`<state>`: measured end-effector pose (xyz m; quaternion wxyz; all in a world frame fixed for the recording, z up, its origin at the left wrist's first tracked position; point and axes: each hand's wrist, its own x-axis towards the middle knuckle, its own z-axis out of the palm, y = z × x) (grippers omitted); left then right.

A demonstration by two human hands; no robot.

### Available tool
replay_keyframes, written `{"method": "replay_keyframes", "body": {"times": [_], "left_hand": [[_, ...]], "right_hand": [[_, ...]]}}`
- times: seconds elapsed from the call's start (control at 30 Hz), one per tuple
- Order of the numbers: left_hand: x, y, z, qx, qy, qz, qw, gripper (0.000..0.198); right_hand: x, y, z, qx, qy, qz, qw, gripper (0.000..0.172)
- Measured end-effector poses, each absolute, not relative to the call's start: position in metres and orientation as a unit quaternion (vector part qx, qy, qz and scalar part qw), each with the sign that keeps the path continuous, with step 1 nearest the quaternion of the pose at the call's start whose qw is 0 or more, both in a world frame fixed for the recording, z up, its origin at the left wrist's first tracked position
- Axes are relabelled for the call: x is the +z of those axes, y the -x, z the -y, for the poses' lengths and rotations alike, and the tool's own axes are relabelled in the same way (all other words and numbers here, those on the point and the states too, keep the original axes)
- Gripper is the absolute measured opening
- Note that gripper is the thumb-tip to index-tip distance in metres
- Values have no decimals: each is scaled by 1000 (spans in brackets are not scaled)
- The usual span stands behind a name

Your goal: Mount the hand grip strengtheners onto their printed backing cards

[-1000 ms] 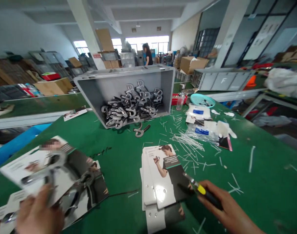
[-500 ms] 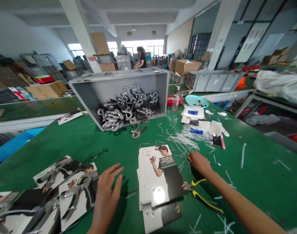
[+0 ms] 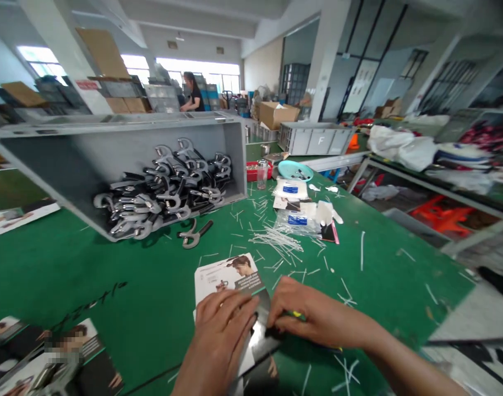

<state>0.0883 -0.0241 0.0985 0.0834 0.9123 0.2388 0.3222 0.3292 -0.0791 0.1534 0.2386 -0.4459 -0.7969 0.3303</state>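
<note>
My left hand (image 3: 227, 324) lies flat over a stack of printed cards (image 3: 208, 275), fingers stretched out and slightly apart. My right hand (image 3: 301, 311) is closed at the stack's right edge, fingertips curled in against the dark part of the top card. What those fingertips hold is hidden. Pliers with yellow-and-black handles (image 3: 296, 314) are mostly covered by that hand; only bits of yellow show. White zip ties (image 3: 278, 242) lie heaped beyond the stack. At lower left, hand grip strengtheners (image 3: 55, 366) rest on more printed cards (image 3: 92, 352).
A grey crate (image 3: 242, 159) on its side holds many hand grip strengtheners (image 3: 169, 190); one loose strengthener (image 3: 193, 234) lies before it. Plastic packets (image 3: 290, 190), a teal plate (image 3: 295, 170) and a clear bottle (image 3: 262, 175) stand farther right. A person (image 3: 192, 93) works in the background.
The view has swung right. My left hand has moved from beside the stack onto it. My right hand has come from near the zip ties down to the stack's right edge, over the pliers.
</note>
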Motion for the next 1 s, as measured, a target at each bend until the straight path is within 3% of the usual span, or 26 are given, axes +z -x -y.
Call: {"method": "replay_keyframes", "body": {"times": [0.17, 0.3, 0.43, 0.53, 0.67, 0.7, 0.87, 1.0], "left_hand": [[85, -81, 29, 305, -884, -230, 269, 17], [83, -80, 42, 314, -801, -377, 343, 12], [89, -86, 50, 307, -815, -409, 271, 15], [83, -84, 46, 316, -813, -413, 263, 11], [51, -65, 34, 366, -700, -562, 246, 66], [42, -60, 30, 364, -674, -587, 262, 70], [21, -29, 17, 411, -590, -578, 386, 41], [31, -12, 14, 472, -437, -583, 497, 53]], "right_hand": [[145, -327, 63, 544, 369, 692, 300, 16], [110, -306, 51, 701, 301, 487, 425, 50], [92, -276, 54, 658, 385, 451, 463, 27], [92, -273, 57, 613, 440, 473, 455, 27], [87, -281, 53, 600, 488, 442, 455, 28], [85, -281, 52, 601, 489, 434, 460, 29], [73, -270, 50, 643, 457, 409, 460, 28], [73, -259, 47, 647, 451, 415, 453, 24]]}}
